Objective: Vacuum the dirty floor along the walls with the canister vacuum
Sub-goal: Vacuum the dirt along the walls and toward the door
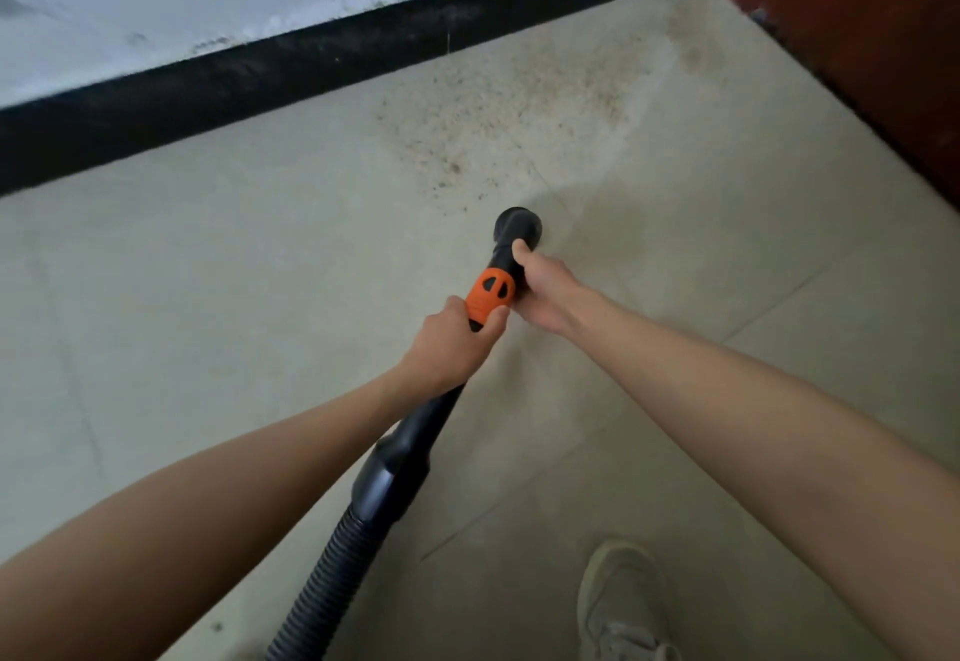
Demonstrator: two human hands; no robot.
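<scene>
Near us, the ribbed hose [322, 572] rises to the wand [496, 271]; our left grip [449, 343] wraps its orange collar [488, 297], right grip [545, 291] clasps farther up, nozzle [518, 228] just short of the dirt [493, 125] by the baseboard [311, 68].

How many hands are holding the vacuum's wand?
2. The left hand grips just behind the orange collar; the right hand grips the black tube nearer the nozzle. Most of the fingers are hidden under the wand.
</scene>
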